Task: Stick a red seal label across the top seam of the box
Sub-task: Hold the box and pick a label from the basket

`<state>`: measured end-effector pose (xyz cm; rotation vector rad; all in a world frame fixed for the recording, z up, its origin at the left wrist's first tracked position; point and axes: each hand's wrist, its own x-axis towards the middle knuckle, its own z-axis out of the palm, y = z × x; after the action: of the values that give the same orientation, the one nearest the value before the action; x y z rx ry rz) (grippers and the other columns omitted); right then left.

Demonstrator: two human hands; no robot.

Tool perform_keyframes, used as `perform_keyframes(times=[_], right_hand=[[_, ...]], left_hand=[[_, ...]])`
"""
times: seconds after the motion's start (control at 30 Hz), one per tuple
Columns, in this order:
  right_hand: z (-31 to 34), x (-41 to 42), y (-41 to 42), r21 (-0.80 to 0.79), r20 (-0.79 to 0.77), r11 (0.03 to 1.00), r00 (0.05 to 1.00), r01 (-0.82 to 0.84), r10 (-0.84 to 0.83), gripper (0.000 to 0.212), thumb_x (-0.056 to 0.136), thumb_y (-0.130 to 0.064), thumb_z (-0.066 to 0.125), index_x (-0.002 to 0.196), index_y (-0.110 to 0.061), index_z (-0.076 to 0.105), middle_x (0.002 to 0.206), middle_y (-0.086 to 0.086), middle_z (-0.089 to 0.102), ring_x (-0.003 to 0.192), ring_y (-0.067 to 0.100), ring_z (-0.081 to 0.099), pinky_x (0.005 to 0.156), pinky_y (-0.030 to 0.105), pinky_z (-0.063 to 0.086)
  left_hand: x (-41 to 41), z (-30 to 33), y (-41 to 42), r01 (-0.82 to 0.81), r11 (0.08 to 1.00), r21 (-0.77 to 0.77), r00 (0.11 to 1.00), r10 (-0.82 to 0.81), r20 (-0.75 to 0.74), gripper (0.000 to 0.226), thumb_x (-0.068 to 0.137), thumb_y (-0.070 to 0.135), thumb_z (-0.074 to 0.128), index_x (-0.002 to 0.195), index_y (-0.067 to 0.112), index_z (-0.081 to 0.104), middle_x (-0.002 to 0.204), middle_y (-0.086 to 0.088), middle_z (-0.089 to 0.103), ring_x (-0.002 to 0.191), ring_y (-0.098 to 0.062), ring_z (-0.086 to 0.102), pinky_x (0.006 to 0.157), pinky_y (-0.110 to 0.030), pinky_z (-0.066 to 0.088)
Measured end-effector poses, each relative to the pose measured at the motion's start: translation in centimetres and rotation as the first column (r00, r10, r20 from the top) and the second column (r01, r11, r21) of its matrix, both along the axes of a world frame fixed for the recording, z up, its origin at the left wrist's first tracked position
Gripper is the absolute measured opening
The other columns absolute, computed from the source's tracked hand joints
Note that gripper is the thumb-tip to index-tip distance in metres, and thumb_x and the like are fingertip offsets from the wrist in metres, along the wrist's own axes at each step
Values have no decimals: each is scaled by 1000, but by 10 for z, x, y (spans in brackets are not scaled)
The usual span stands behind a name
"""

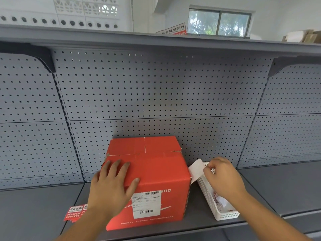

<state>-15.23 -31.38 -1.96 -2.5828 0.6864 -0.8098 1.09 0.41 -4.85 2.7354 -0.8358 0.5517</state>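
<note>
A red cardboard box [156, 173] stands on the grey shelf, its top seam running across near the far edge. A white shipping label is on its front face. My left hand [111, 186] lies flat on the box's near top corner, fingers spread, holding nothing. My right hand [224, 176] is to the right of the box, above a white basket [224, 216], pinching a white strip of paper [196, 168] that looks like label backing. A stack of red seal labels [74, 213] lies on the shelf left of the box, partly hidden by my left arm.
The grey shelf [34, 214] extends left and right, with a perforated back panel [156, 93] behind the box. An upper shelf [156, 40] overhangs. The white basket holds crumpled scraps of paper. Cardboard boxes [305, 36] sit on the upper shelf at far right.
</note>
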Motion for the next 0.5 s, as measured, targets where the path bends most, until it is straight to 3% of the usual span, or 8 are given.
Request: perform_keyframes(times=[0.13,0.37,0.5], right_hand=[[1,-5,-5,10,-2,1000,1000,4,-4,21,84,-17,64,64,-20,57,77,-9,55,78,14,51,56,29,37],[5,-11,-15,44,33,998,999,-39,37,23,86,-16,64,64,-21,60,76,-10,58,80,9,54,59,28,41],[12,-10,-9,81,76,993,994,-80,74,29,84,-15,65,57,-24,59,77,-10,60,84,8,56,66,34,48]], left_hand=[[-2,1,0,-3,1000,12,1000,3,-6,72,92,76,28,140,29,55,146,-3,58,142,-36,42,104,-61,44],[-6,5,0,0,1000,-14,1000,0,11,65,92,71,35,135,27,59,140,0,59,132,-29,50,105,-59,40],[-9,6,1,2,999,-41,1000,-2,10,59,92,70,40,133,32,58,136,6,59,128,-25,53,113,-60,32]])
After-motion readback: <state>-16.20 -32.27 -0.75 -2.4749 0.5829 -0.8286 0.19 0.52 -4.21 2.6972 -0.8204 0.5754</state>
